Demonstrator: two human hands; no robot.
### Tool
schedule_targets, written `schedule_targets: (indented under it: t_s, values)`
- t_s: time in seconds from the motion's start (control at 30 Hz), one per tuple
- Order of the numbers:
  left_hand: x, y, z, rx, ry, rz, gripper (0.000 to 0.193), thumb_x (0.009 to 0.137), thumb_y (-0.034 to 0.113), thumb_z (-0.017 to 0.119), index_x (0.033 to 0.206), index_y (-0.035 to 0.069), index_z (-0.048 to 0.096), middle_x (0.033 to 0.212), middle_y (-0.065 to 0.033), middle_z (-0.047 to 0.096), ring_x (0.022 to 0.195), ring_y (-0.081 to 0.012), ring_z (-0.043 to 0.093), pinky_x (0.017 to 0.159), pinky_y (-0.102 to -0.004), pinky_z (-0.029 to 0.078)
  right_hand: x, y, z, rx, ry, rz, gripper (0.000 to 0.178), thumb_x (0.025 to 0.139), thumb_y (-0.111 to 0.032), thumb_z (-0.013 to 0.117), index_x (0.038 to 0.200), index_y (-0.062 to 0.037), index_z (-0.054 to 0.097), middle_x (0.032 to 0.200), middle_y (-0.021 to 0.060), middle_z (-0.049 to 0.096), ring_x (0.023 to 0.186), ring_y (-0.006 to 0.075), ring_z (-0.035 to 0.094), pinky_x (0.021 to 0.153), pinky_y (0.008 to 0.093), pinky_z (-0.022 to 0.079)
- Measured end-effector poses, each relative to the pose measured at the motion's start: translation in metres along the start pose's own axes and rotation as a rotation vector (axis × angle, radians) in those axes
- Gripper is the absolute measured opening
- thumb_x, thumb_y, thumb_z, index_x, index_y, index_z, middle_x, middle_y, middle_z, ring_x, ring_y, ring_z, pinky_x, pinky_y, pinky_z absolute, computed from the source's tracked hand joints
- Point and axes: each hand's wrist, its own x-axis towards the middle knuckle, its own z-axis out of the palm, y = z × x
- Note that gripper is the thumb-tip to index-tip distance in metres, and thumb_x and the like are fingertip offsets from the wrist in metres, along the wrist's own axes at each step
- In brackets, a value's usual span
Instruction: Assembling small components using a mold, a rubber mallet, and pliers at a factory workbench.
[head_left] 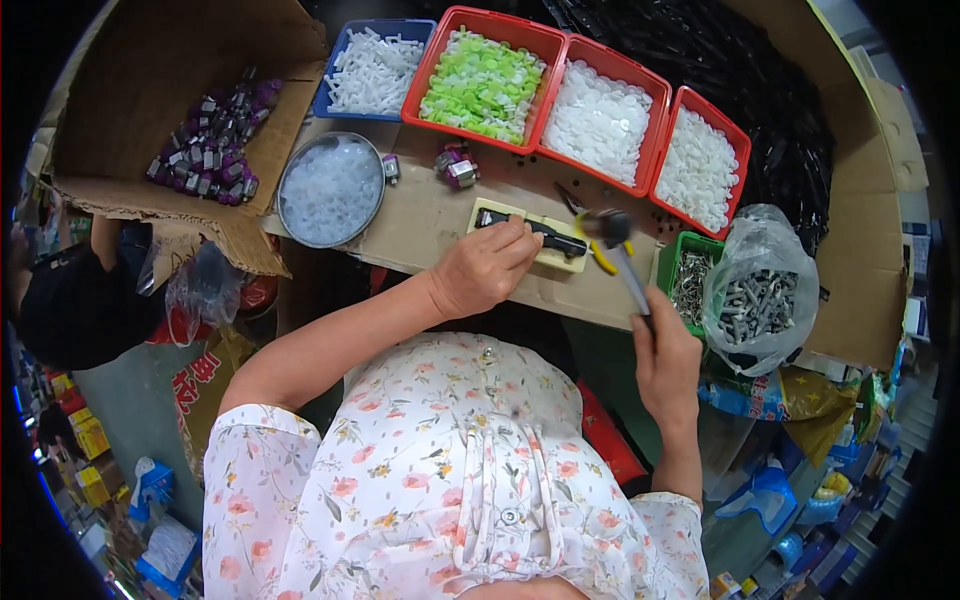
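Note:
My left hand (485, 268) is closed with its fingertips on a long black plastic part (562, 240), which lies along a cream-coloured block (540, 222) on the bench. My right hand (665, 352) grips a hammer (612, 232) by its handle. The hammer's dark head is raised a little to the right of the block and is slightly blurred. Behind it, partly hidden, lie pliers with yellow handles (603, 258). A few purple and silver small parts (457, 166) sit on the bench beyond my left hand.
Across the back stand a blue bin of white pins (332, 100) and red bins (541, 147) of green and white pieces. A round metal bowl (283, 215) is at left, near a carton (85, 190) of purple-silver parts. At right are a green bin (668, 262), a plastic bag (735, 345) and black parts (720, 70).

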Motion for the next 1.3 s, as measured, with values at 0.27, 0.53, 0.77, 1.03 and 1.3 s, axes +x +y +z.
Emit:
schedule_targets:
  t_s: [0.27,0.53,0.77,1.03,1.3]
  values:
    - [0.005,-0.002,-0.005,-0.006,0.003,0.027,0.034,0.072,0.002,0.068,0.104,-0.009,0.067,0.098,-0.0140,0.062,0.097,-0.0274,0.065,0.074,-0.0327,0.056,-0.002,0.012,0.012,-0.076,-0.158,0.056,0.026,0.097,-0.008,0.057,0.122,-0.0016,0.056,0.083,0.0209,0.058,0.067,0.0366,0.058,0.062,0.0398,0.046]
    - [0.004,-0.001,-0.002,0.001,-0.017,0.006,0.035,0.072,0.003,0.068,0.104,-0.010,0.067,0.100,-0.0141,0.062,0.098,-0.0276,0.064,0.074,-0.0320,0.055,-0.003,0.013,0.016,0.051,-0.023,0.030,0.027,0.097,-0.010,0.058,0.122,-0.0016,0.055,0.082,0.0215,0.059,0.069,0.0388,0.059,0.063,0.0401,0.047]
    - [0.004,0.010,-0.008,0.070,-0.070,-0.039,0.036,0.074,0.002,0.063,0.107,-0.012,0.066,0.105,-0.0176,0.062,0.104,-0.0318,0.063,0.081,-0.0354,0.055,-0.002,0.011,0.023,-0.040,-0.178,0.125,0.024,0.096,-0.009,0.057,0.119,-0.0028,0.052,0.087,0.0262,0.059,0.081,0.0483,0.058,0.066,0.0492,0.045]
    - [-0.006,0.026,-0.005,0.111,-0.067,-0.073,0.039,0.075,0.000,0.060,0.112,-0.013,0.064,0.114,-0.0212,0.062,0.112,-0.0352,0.062,0.090,-0.0375,0.055,0.004,0.012,0.016,-0.021,-0.142,0.063,0.022,0.096,-0.009,0.057,0.118,-0.0039,0.054,0.084,0.0251,0.059,0.076,0.0466,0.059,0.065,0.0464,0.046]
    - [-0.005,0.027,-0.006,0.138,-0.083,-0.044,0.039,0.075,0.002,0.062,0.112,-0.012,0.065,0.114,-0.0217,0.062,0.110,-0.0346,0.063,0.088,-0.0359,0.056,0.023,-0.001,0.021,0.007,-0.084,-0.052,0.028,0.094,-0.005,0.058,0.121,-0.0015,0.054,0.097,0.0242,0.063,0.082,0.0444,0.064,0.066,0.0485,0.050]
